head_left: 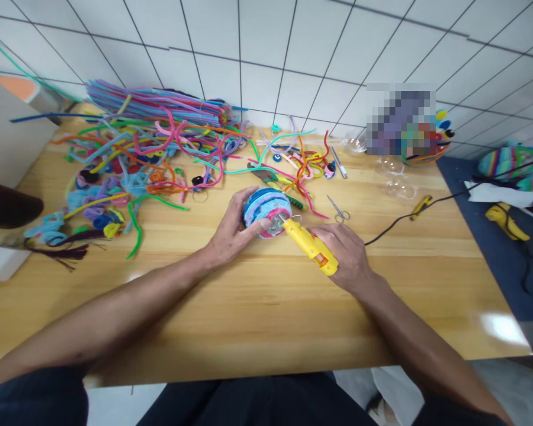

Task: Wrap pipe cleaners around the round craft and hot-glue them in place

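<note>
My left hand (233, 234) wraps round the left side of a ball covered in pipe cleaners (269, 204), striped blue, light blue, lilac and pink. Its thumb lies near a clear bare patch on the side facing me. A yellow hot glue gun (308, 244) is gripped in my right hand (344, 251). The metal nozzle points left and meets the ball at, or just over, that clear patch; whether glue is coming out I cannot tell. Green-handled pliers (264, 173) lie just behind the ball, partly hidden by it.
Loose pipe cleaners (135, 160) and a bundle of straight ones (160, 105) cover the back left. Small scissors (339, 210), a yellow cutter (421, 208) and clear plastic balls (400, 186) lie to the right. A black cord (397, 223) crosses the right side.
</note>
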Demonstrator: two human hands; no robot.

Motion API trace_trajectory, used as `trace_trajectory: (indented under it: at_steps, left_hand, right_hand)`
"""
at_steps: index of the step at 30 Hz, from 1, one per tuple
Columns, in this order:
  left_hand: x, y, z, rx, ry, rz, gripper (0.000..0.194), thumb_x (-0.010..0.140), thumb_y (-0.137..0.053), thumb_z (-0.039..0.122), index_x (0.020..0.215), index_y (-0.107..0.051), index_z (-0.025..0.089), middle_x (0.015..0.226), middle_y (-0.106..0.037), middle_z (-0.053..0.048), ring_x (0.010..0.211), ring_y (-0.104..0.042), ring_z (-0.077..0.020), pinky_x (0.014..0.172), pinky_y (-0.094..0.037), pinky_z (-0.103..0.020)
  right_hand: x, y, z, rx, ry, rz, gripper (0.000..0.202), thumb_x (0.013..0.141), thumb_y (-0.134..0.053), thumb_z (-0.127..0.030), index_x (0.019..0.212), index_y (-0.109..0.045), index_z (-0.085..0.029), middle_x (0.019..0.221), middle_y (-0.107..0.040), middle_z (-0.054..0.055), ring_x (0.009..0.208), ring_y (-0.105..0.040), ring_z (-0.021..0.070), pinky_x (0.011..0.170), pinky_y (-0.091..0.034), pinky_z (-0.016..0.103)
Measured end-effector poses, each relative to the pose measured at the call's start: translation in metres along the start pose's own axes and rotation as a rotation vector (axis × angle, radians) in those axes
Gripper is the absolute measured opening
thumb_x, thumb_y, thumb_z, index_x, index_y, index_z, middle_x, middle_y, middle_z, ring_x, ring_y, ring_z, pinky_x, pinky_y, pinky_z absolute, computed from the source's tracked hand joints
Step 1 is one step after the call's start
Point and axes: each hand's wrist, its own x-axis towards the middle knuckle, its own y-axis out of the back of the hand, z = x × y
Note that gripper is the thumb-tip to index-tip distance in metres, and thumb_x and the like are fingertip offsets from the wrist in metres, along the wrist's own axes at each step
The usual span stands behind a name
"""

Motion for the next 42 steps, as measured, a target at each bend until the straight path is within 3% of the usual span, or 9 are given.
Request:
trace_trajectory:
  at_steps: [5, 9, 24, 29, 36, 42]
  left_hand:
    - [-0.001, 0.000, -0.002, 0.003, 0.004, 0.006, 0.076, 0.104, -0.080, 0.065, 0.166, -0.049, 0.033, 0.169, -0.058, -0.015, 0.158, -0.061, -0.0362, 0.138, -0.049, -0.061]
    - [-0.002, 0.001, -0.002, 0.009, 0.004, 0.001, 0.078, 0.104, -0.081, 0.064, 0.167, -0.048, 0.032, 0.170, -0.057, -0.016, 0.158, -0.060, -0.0365, 0.138, -0.049, -0.062]
    - [-0.002, 0.001, -0.004, 0.028, -0.007, -0.020, 0.076, 0.106, -0.078, 0.065, 0.167, -0.046, 0.033, 0.168, -0.057, -0.015, 0.156, -0.062, -0.0352, 0.135, -0.053, -0.059]
    - [-0.001, 0.002, -0.002, 0.033, -0.018, -0.022, 0.077, 0.105, -0.078, 0.067, 0.167, -0.046, 0.033, 0.169, -0.057, -0.015, 0.158, -0.060, -0.0358, 0.137, -0.050, -0.061]
    - [-0.001, 0.003, 0.001, 0.035, -0.006, -0.025, 0.078, 0.105, -0.079, 0.067, 0.167, -0.046, 0.034, 0.171, -0.056, -0.015, 0.160, -0.059, -0.0363, 0.139, -0.048, -0.062]
    - [-0.002, 0.003, -0.002, 0.001, 0.000, -0.006, 0.078, 0.103, -0.082, 0.065, 0.166, -0.049, 0.033, 0.170, -0.057, -0.014, 0.158, -0.060, -0.0367, 0.139, -0.048, -0.062]
  right_hand:
    - [0.002, 0.001, -0.006, 0.012, 0.016, -0.051, 0.028, 0.114, -0.063, -0.036, 0.137, -0.078, -0.031, 0.111, -0.087, 0.008, 0.094, -0.081, 0.0283, 0.082, -0.061, 0.045]
    - [0.004, 0.005, -0.010, -0.071, 0.031, -0.006, 0.026, 0.116, -0.058, -0.030, 0.136, -0.075, -0.028, 0.106, -0.086, 0.008, 0.092, -0.080, 0.0271, 0.078, -0.059, 0.044]
    - [-0.006, 0.003, -0.008, -0.051, -0.050, -0.020, 0.026, 0.115, -0.059, -0.033, 0.133, -0.077, -0.030, 0.109, -0.086, 0.008, 0.094, -0.080, 0.0284, 0.079, -0.060, 0.044]
    - [-0.007, 0.004, -0.006, -0.056, -0.002, 0.007, 0.025, 0.115, -0.059, -0.031, 0.134, -0.075, -0.028, 0.106, -0.087, 0.008, 0.090, -0.080, 0.0279, 0.076, -0.059, 0.043]
    - [-0.012, 0.004, -0.005, -0.019, -0.083, -0.042, 0.027, 0.117, -0.057, -0.039, 0.127, -0.080, -0.029, 0.106, -0.087, 0.008, 0.090, -0.078, 0.0276, 0.078, -0.061, 0.044]
    - [-0.001, 0.006, -0.014, -0.061, 0.025, -0.017, 0.024, 0.117, -0.057, -0.032, 0.131, -0.076, -0.027, 0.104, -0.086, 0.007, 0.087, -0.077, 0.0257, 0.075, -0.059, 0.041]
